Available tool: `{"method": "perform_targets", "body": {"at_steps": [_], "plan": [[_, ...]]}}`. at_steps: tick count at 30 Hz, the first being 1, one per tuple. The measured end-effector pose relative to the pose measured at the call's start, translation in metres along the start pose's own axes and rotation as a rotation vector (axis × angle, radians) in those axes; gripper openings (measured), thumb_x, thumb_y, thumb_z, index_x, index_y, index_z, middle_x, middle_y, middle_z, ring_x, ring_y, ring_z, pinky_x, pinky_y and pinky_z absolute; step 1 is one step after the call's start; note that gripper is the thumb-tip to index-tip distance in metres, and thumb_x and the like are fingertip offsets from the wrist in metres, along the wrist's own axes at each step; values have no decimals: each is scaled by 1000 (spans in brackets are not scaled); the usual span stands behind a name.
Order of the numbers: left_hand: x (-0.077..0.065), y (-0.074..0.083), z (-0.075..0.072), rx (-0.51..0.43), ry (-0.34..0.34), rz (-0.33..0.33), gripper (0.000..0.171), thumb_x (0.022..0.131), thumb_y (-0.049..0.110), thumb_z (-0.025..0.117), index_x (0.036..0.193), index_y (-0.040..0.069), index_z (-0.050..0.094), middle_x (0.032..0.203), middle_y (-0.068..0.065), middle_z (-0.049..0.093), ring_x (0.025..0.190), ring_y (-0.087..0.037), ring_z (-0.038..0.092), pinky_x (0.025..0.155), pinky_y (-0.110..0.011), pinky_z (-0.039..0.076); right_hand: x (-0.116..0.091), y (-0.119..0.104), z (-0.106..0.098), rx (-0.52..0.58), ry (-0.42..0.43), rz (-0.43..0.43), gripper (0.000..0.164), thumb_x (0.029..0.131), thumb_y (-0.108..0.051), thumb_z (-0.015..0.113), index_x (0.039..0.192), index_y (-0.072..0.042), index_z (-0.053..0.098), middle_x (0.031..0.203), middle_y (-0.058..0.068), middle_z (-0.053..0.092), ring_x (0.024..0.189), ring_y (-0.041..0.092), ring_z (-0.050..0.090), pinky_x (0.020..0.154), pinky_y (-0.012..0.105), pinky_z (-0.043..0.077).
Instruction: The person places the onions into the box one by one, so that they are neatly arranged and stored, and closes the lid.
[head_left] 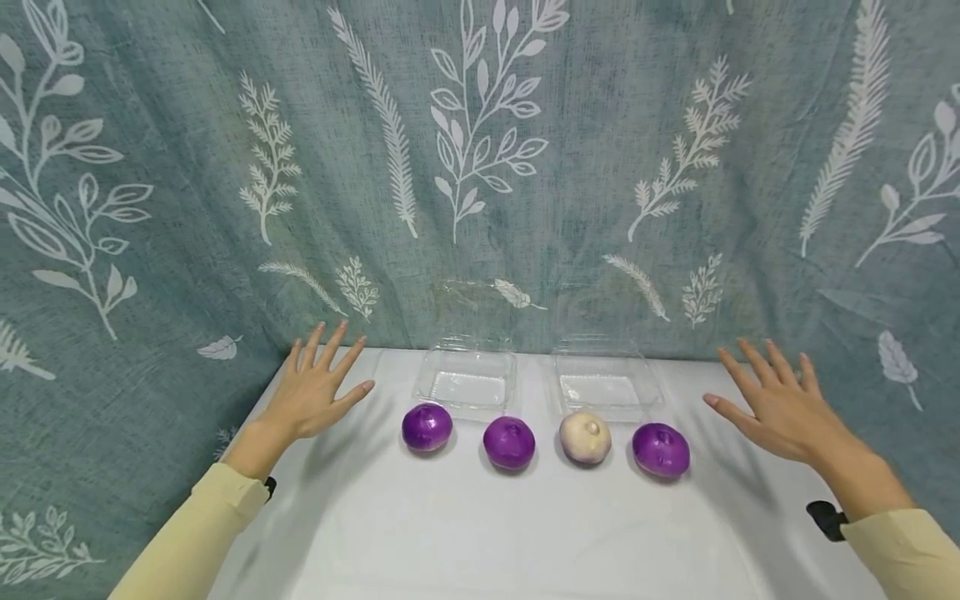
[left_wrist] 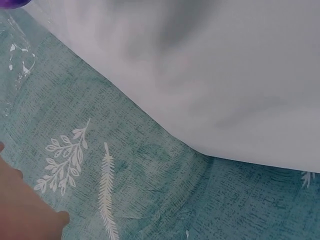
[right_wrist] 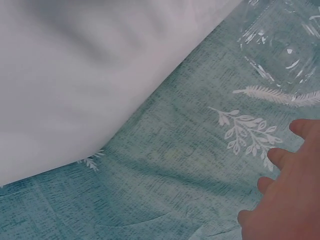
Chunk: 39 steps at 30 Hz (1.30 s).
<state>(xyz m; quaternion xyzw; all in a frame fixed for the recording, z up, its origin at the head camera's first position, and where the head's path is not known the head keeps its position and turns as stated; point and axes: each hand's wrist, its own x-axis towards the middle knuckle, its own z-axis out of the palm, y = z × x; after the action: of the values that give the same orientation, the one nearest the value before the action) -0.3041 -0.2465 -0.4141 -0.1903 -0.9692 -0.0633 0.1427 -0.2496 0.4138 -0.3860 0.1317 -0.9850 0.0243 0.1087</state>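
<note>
Left hand point(head_left: 318, 390) and right hand point(head_left: 780, 408): fingers straight and spread apart, holding nothing, one at each side of the table point(head_left: 517, 533). Between them, four bulbs stand in a row: the outer left bulb point(head_left: 427, 427), inner left bulb point(head_left: 509, 443) and outer right bulb point(head_left: 661, 451) are purple; the white bulb point(head_left: 585, 437) is third from left. Behind the row stand the left box point(head_left: 467, 389) and right box point(head_left: 600, 390), both clear plastic, near the curtain point(head_left: 480, 208).

Possible faults:
- Rolling: an off-centre touch could set a round bulb moving; the right thumb is nearest the outer right bulb.
- Box shift: the boxes look light; a bumped bulb could push one back. Contact between the white bulb and right box cannot be confirmed.
- Missed edge: clear walls are hard to see and could be knocked.
</note>
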Motion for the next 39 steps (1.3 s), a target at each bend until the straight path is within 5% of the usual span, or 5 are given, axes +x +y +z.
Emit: {"method": "perform_targets", "body": {"at_steps": [16,23,31,39], "plan": [[0,9,4,-33,37,15,75,103,61,45,164,22,26,172,-10,6,156,-44,-2,123,-73,5,4,-22,-1,-13,35,-60,86,103,-57,52,165,-10,16,166,28,14,153,49,-8,117,70,-20],[1,17,5,-97,52,23,72,104,54,51,163,20,29,170,-14,15,154,-48,5,122,-73,8,9,-36,0,4,82,-85,87,100,-55,59,164,-10,20,164,28,18,153,52,1,120,75,-9],[2,24,9,-219,85,22,72,101,45,61,160,12,36,165,-19,23,151,-51,15,119,-75,15,14,-55,0,166,65,-69,87,98,-47,66,161,-2,26,160,34,22,147,61,9,111,85,10],[5,30,11,-332,63,-6,75,98,40,68,159,12,35,163,-21,27,147,-48,24,116,-76,24,16,-70,1,309,7,-54,86,99,-42,67,161,-2,24,161,36,18,145,64,11,107,88,11]]}}
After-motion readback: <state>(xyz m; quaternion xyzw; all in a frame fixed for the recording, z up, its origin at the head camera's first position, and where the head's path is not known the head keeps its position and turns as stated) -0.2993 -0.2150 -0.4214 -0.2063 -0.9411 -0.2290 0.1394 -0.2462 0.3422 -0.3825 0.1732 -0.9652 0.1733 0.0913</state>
